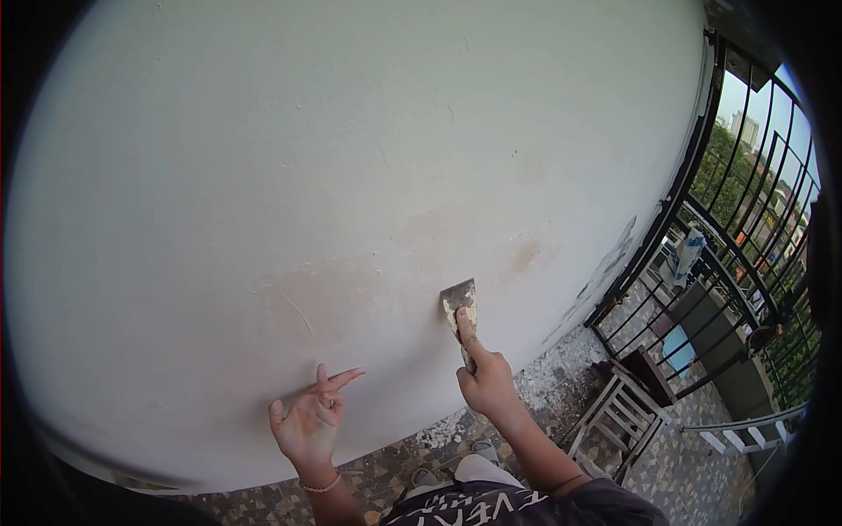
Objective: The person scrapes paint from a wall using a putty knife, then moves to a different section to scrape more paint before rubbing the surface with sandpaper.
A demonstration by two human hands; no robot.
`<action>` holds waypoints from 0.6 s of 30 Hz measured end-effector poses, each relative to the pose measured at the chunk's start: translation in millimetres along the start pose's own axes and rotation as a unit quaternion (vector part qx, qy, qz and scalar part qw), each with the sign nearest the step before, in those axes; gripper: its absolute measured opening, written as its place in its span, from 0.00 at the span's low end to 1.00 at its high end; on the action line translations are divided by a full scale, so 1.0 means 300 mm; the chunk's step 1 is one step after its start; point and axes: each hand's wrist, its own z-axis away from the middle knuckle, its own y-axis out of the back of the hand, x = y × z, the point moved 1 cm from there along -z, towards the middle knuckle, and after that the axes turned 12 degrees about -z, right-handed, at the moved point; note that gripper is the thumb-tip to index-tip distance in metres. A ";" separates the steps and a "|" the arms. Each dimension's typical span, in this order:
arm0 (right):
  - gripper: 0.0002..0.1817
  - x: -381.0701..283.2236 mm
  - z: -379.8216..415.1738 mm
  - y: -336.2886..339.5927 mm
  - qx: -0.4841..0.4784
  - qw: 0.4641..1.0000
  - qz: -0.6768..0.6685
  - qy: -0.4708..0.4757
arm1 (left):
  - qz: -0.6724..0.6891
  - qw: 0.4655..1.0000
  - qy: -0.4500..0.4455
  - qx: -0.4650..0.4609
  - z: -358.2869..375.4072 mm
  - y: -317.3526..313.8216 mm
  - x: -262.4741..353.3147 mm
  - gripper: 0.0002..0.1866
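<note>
My right hand (488,379) grips a putty knife (460,301), its index finger stretched along the blade. Old whitish filler is crusted on the blade, whose wide edge points up, at or very near the white wall (351,158). Lower left, my left hand (309,416) is raised before the wall, palm showing and fingers apart, holding nothing. Above it, a pinkish bare patch (320,294) shows in the paint, with raised flakes along its edges. A smaller brownish patch (526,256) lies right of the blade.
Paint chips (561,368) litter the mosaic tile floor (684,465) along the wall's foot. To the right stand a wooden slatted stool (621,416), a metal ladder (745,431) and a black barred gate (737,175). My feet are close to the wall.
</note>
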 end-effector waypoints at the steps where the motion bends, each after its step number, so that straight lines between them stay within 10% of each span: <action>1: 0.54 0.009 0.014 -0.010 -0.009 1.000 0.006 -0.014 | 0.002 1.000 0.008 -0.004 -0.002 -0.001 0.005 0.58; 12: 0.49 0.171 0.149 0.048 -0.192 0.978 0.030 -0.075 | 0.040 0.999 -0.009 -0.014 -0.031 0.001 -0.003 0.59; 18: 0.47 -0.279 0.079 0.288 -0.027 0.997 -0.069 0.021 | 0.063 0.997 -0.049 -0.001 -0.002 -0.012 -0.050 0.55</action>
